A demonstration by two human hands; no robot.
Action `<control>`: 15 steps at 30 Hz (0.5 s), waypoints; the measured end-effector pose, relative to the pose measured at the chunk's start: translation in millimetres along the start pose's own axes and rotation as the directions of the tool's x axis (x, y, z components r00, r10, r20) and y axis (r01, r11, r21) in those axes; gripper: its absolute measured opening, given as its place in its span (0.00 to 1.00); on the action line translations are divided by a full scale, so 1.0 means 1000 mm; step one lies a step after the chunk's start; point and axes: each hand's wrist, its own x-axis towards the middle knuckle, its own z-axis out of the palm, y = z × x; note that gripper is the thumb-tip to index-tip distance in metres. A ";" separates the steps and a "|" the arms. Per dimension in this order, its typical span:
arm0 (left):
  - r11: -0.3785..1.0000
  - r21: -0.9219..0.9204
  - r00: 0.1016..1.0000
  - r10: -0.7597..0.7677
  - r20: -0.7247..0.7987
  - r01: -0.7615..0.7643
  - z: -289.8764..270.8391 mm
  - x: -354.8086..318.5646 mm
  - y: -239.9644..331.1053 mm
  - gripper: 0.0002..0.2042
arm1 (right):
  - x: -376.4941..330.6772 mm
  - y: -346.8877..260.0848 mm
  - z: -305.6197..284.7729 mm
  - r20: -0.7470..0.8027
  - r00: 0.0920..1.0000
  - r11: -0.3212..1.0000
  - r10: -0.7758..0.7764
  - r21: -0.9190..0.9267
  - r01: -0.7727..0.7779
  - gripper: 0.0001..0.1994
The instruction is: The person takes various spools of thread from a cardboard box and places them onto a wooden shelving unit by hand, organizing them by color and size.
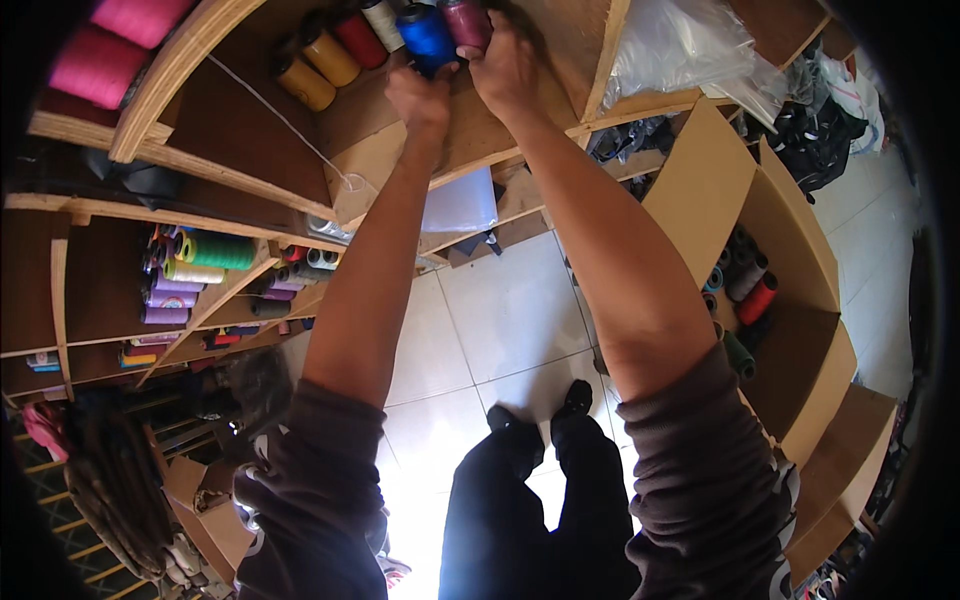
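Note:
Both my arms reach up into a wooden shelf compartment (380, 130) at the top of the view. My left hand (420, 97) is closed at the near end of a blue thread spool (426, 36), with its thumb against it. To the right, my right hand (505, 72) grips a dark pink thread spool (466, 22), which stands beside the blue one. Left of these, in the same row, are a white spool (382, 22), a red spool (358, 38) and yellow-brown spools (328, 58). My fingers partly hide the ends of the two held spools.
Lower shelves at left hold green (218, 250) and purple spools (170, 300). Pink spools (98, 66) sit upper left. An open cardboard box (790, 390) with several spools stands at right. Clear plastic bags (680, 50) lie upper right. White tiles (500, 310) cover the floor.

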 end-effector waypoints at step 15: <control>0.988 0.152 0.942 0.044 -0.332 0.008 0.039 0.043 0.004 0.19 | 0.043 0.027 0.037 0.054 0.998 0.997 -0.027 -0.073 0.031 0.28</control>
